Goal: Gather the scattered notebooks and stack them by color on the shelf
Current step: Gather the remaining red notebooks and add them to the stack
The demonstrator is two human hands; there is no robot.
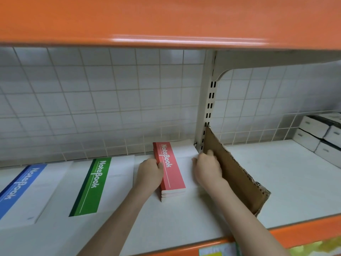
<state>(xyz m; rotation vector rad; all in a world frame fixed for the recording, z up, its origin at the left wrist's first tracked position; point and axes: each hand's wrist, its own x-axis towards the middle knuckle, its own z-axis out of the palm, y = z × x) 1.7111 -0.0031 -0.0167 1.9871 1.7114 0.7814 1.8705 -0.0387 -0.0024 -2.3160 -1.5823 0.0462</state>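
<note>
Both hands are at the red stack (170,169), which lies on the white shelf (184,218) near the back, its spine edge to the left and its white cover running right towards the upright post (206,108); the left hand (150,172) curls round the spine edge, thumb on the red band, and the right hand (207,168) has its fingers curled against the stack's right edge, just beside the cardboard divider (238,174); whether those fingers hook under the cover or only press at it I cannot tell. Gripping from both sides looks like squaring-up: the two hands pinch the notebooks between them so the edges line up and the pile sits snug to the divider, which stands tilted on edge and fences this bay off from the next.

The green stack (92,187) lies to the left of the red, and the blue stack (20,189) further left again, each flat with its coloured band showing, so the sorting reads at a glance; the three colours lie apart in a row, and the job seems close to finished. White boxes (321,135) are piled at the far right past the divider; the orange shelf above (166,21) overhangs the lot, which may be why the arms reach in low and level.
</note>
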